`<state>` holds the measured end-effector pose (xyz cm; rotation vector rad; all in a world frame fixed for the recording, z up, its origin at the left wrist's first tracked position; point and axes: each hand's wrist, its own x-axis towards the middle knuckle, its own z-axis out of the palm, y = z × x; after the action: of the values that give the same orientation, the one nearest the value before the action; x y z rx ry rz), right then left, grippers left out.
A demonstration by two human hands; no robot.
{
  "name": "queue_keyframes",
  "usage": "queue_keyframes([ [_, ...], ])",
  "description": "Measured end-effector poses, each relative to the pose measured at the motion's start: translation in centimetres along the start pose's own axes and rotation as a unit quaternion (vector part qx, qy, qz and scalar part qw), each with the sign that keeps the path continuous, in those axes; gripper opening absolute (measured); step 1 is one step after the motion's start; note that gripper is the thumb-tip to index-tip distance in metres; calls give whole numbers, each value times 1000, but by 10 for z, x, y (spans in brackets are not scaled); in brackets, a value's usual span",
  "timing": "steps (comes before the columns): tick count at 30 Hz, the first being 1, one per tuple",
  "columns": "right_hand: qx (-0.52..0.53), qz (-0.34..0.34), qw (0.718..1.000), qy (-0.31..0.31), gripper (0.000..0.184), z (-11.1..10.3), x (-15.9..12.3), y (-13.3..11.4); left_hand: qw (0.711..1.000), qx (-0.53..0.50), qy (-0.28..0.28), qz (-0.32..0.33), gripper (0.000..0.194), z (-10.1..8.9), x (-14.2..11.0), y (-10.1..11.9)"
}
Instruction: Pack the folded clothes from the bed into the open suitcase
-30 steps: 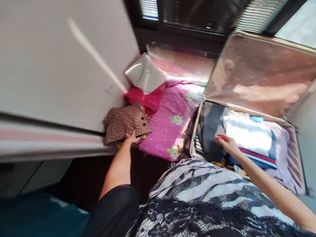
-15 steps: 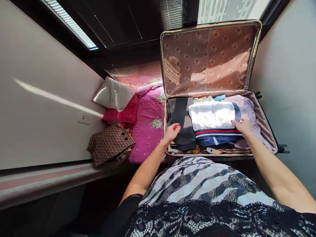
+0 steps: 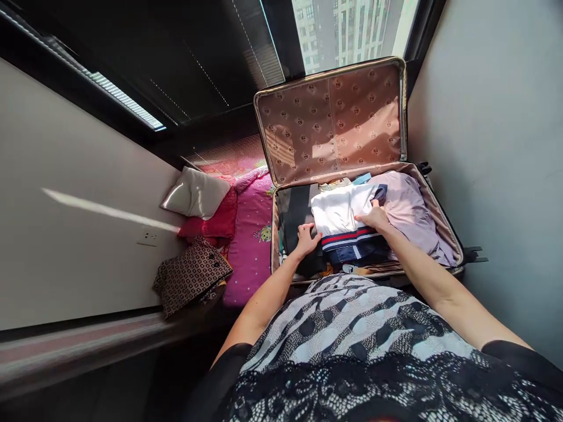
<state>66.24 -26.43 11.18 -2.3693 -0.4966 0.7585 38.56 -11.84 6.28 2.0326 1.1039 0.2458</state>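
Observation:
A folded white garment (image 3: 336, 211) with a red, white and navy striped band lies on top of the clothes in the open suitcase (image 3: 273, 234). My right hand (image 3: 373, 218) is closed on the right part of this garment, whose fabric wrinkles between thumb and fingers. On the left, my left hand (image 3: 308, 240) has its fingers curved and apart, over the folded black garment (image 3: 292, 211) and by the left edge of the white one. Lilac clothing (image 3: 402, 205) fills the suitcase's right side. Dark blue fabric (image 3: 343, 255) shows below the striped band.
The suitcase lid (image 3: 329, 123) stands raised against the window side. Left of it are a pink bedspread (image 3: 248, 252), a pale cushion (image 3: 196, 193) and a brown patterned cloth item (image 3: 191, 272). A grey wall (image 3: 497, 146) rises close on the right.
My right hand has moved left, pushing the white garment's right end inward, so it looks narrower and wrinkled. My left hand has shifted towards the garment's left edge. The view has turned slightly.

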Motion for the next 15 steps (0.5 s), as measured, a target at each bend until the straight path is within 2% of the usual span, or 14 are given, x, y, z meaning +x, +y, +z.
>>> queue_keyframes([
  [5, -11, 20, 1000, 16, 109, 11, -6, -24, 1000, 9, 23, 12, 42, 6, 1, -3],
  [11, -15, 48, 999, -5, 129, 24, -12, -30, 1000, -6, 26, 6, 41, 4, -2, -1],
  [13, -22, 49, 999, 4, 131, 22, -11, -28, 999, -20, 25, -1, 43, 2, -3, 2],
  [15, 17, 37, 999, 28, 124, 16, -6, -26, 999, -42, 28, -19, 45, 0, -4, 6],
])
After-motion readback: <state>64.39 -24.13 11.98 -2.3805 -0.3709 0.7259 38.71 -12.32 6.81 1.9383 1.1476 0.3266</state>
